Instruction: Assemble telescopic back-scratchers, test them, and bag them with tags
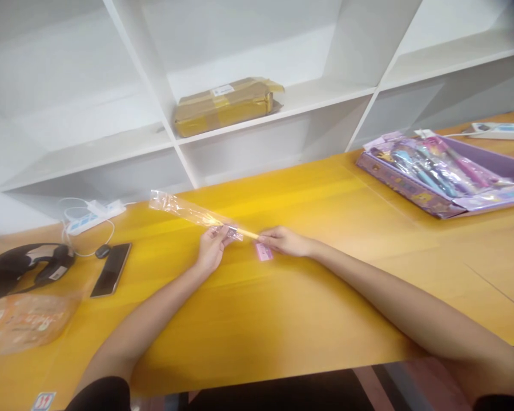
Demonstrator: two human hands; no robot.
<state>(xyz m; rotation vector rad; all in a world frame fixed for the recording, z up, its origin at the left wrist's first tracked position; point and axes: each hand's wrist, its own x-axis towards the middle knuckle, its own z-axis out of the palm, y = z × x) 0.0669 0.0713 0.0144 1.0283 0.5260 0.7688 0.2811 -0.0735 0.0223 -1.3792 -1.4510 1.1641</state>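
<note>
Over the middle of the table, my left hand [212, 249] is closed in a pinch on a clear plastic sleeve [177, 206], whose long end sticks out up and left. A slim yellow pen [249, 233] runs between my hands, its left part still inside the sleeve. My right hand [285, 241] pinches the pen's right end with closed fingers. Just below the right fingertips is a small pink card [264, 252]; whether those fingers hold it or it lies on the table I cannot tell. Motion blur hides the pen's details.
A purple box [428, 202] of wrapped pens [437, 162] stands at the right. On the left lie a phone [111, 270], a black strap-like object [29, 265], an orange-printed plastic bag [29, 322] and a power strip [96, 218]. A taped carton [227, 107] rests on the white shelf [321, 100] behind.
</note>
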